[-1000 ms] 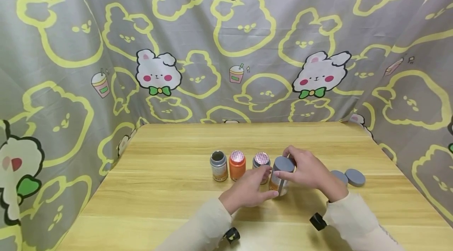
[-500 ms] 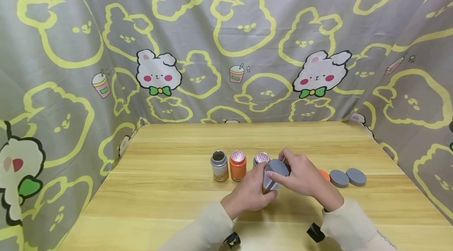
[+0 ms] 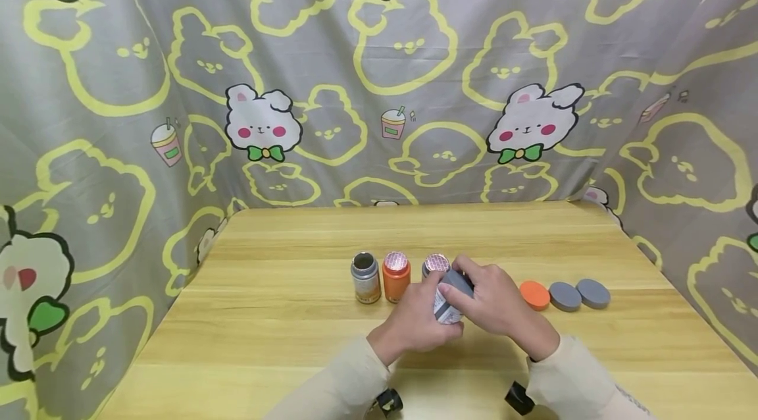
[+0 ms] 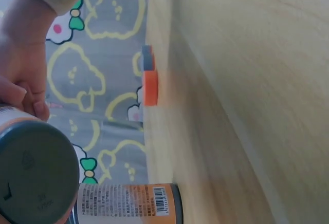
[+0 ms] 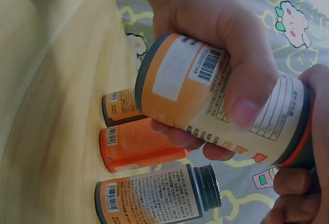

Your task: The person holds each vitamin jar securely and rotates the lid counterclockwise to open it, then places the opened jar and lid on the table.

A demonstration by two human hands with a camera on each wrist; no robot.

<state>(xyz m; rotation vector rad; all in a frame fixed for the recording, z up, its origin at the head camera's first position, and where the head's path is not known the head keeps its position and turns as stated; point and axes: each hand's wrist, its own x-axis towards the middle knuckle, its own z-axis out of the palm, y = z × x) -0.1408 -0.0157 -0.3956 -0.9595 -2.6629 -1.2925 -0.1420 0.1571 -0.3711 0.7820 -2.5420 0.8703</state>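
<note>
My left hand (image 3: 411, 318) grips the body of a supplement bottle (image 5: 247, 100) with an orange and cream label. It is held tilted above the table, its dark base (image 4: 38, 175) facing the left wrist view. My right hand (image 3: 497, 301) holds the bottle's grey lid (image 3: 460, 284), thumb on the near side and fingers beyond. Behind the hands stands a grey bottle (image 3: 437, 262) with a foil-sealed mouth, partly hidden. Left of it are an orange bottle (image 3: 396, 276) with a foil seal and a grey bottle (image 3: 366, 278) with an uncovered dark mouth.
To the right, an orange lid (image 3: 535, 295) and two grey lids (image 3: 565, 296) lie in a row on the wooden table (image 3: 266, 341). A patterned curtain (image 3: 331, 124) hangs around the table's back and sides.
My left hand has closed round the bottle. Both hands have lifted it slightly leftward and tilted it. The right hand stays on its lid, and the orange lid has come into view.
</note>
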